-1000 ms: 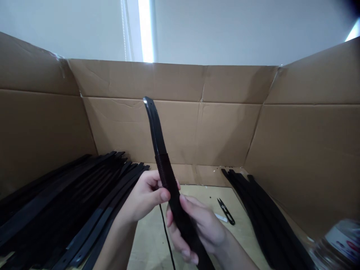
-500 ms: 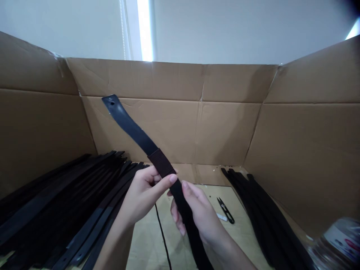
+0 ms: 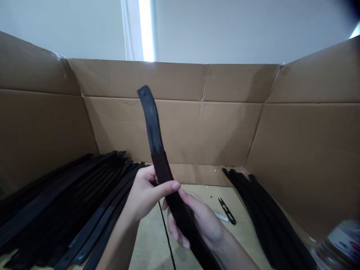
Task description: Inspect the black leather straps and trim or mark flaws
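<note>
A long black strap [image 3: 153, 125] rises through the middle of the view, its smooth upper end bent and pierced with a small hole. Dark brown cord is wound in tight coils [image 3: 162, 168] round it below that end. My left hand [image 3: 147, 193] pinches the strap just under the coils, thumb across the front and fingers behind. Lower down, my right hand [image 3: 197, 215] grips the same strap, its fingers curled behind. A loose length of dark cord [image 3: 168, 236] hangs from behind my left hand down past the tabletop.
Many similar black straps [image 3: 92, 210] lie piled on the left, and several more [image 3: 264, 213] on the right. Black thread snips [image 3: 227, 211] rest on the table beside a small white piece [image 3: 221, 216]. A clear plastic jar [image 3: 339, 243] stands at lower right. Cardboard walls [image 3: 233, 123] surround the table.
The strap has swung more upright, its holed end moving right and slightly up, and it has turned a little. Both hands keep their hold, with the right hand slightly lower.
</note>
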{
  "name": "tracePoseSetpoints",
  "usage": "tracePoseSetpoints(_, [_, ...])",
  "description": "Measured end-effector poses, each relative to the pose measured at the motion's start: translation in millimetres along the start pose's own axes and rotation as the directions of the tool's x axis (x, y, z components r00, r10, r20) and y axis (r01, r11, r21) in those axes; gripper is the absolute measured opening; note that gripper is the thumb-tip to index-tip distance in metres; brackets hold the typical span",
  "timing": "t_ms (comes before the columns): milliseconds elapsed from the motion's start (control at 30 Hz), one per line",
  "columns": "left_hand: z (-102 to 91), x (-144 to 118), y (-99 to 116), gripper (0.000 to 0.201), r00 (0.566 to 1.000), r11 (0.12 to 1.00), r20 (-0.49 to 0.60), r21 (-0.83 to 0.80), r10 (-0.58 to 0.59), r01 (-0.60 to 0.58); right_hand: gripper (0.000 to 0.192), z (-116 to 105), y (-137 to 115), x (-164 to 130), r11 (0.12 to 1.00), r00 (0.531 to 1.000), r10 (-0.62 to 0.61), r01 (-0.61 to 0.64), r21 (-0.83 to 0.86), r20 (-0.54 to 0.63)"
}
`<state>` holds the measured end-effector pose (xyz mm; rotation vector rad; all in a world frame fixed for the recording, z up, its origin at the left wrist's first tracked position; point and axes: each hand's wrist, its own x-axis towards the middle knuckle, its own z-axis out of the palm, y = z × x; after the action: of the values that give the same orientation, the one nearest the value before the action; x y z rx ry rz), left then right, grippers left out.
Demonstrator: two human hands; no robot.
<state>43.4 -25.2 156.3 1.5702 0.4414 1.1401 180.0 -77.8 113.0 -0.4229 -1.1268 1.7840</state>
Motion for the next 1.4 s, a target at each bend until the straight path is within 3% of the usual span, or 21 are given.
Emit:
tracePoseSetpoints(100, [-0.7, 0, 2, 0.028, 0.999, 0.999, -0.032, 0.042, -0.016, 0.018, 0.045, 4, -2, -2, 0.997, 0.998, -0.051, 0.049, -0.061, -0.035])
tracePoseSetpoints(233, [-5.5, -1, 4, 0.021, 0.996, 0.998, 0.072, -0.014, -0.061, 0.062, 0.048, 5, -4, -4, 0.994, 0.998, -0.059, 0.058, -0.095, -0.011])
tracePoseSetpoints(433, [-15.0, 1, -9, 0.043, 0.963, 0.987, 0.262, -0.130, -0.057, 0.094, 0.048, -1, -1, -1, 0.995, 0.993, -0.031, 0.020, 0.102, 0.112])
tracePoseSetpoints(567, [-13.8, 5, -18, 0.048, 0.962, 0.974, 0.273, -0.218, -0.007, 0.069, 0.050, -6, 2, 0, 0.982, 0.976, 0.011, -0.051, 0.181, 0.220])
tracePoseSetpoints(800, [-2.2, 6, -8, 0.033, 0.999, 0.991, 0.019, -0.129, 0.047, -0.044, 0.054, -3, 5, 5, 0.997, 0.999, 0.008, -0.012, 0.070, 0.052])
tracePoseSetpoints(933, [-1.6, 4, -3, 0.026, 0.999, 0.994, -0.027, -0.105, 0.041, -0.043, 0.042, -1, 2, 3, 0.983, 0.974, -0.160, 0.143, -0.113, -0.160])
tracePoseSetpoints(1100, [-2.2, 3, -1, 0.023, 1.000, 0.998, 0.003, -0.063, 0.030, -0.030, 0.050, 1, 2, 0, 0.906, 0.913, -0.315, 0.207, -0.370, -0.260])
tracePoseSetpoints(1267, [-6.5, 1, 0, 0.024, 0.994, 1.000, 0.105, -0.001, 0.014, -0.014, 0.052, 5, -1, -1, 0.962, 0.921, -0.252, 0.204, -0.182, -0.299])
tracePoseSetpoints(1400, [-9.3, 2, -4, 0.033, 0.983, 0.998, 0.181, -0.060, 0.017, -0.006, 0.050, 6, -4, -4, 0.993, 0.979, -0.085, 0.097, 0.060, -0.186])
